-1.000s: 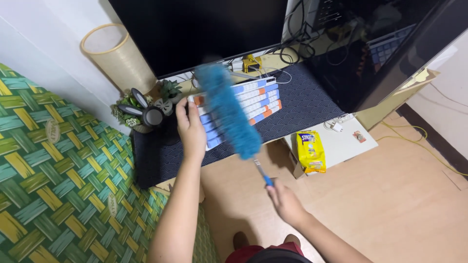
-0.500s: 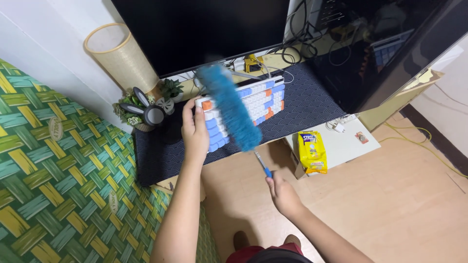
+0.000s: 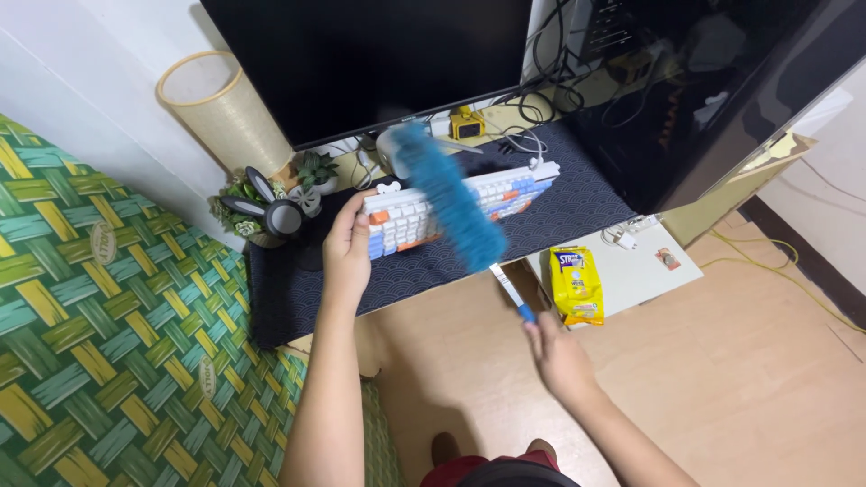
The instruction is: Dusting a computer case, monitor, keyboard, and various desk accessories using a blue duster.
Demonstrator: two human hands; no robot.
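The left hand (image 3: 347, 250) has its grip closed on the left end of the keyboard (image 3: 451, 206), which is tilted up off the dark mat (image 3: 397, 275) on the desk, its long axis running left to right. The right hand (image 3: 557, 353) clenches the blue handle of the duster (image 3: 448, 196), whose fluffy head lies across the keys, pointing up and left toward the monitor (image 3: 379, 63)
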